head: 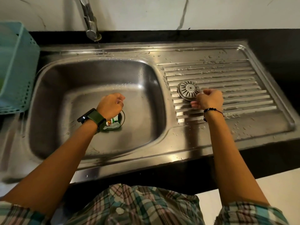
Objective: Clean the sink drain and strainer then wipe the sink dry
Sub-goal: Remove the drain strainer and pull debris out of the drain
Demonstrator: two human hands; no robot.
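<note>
strainer sits upturned on the wet drainboard, right hand fingers curled at its rim; a grip isn't clear. left hand curled over the drain, which holds a crumpled wrapper; can't tell if it holds anything.

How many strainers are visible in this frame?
1: the strainer sits on the ribbed drainboard, by the right hand. The left hand partly covers the drain, so something may be hidden.

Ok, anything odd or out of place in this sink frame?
Yes. A crumpled green-and-white wrapper sits in the open round drain hole of the steel sink basin. The round slotted metal strainer lies out on the ribbed, water-spotted drainboard.
</note>
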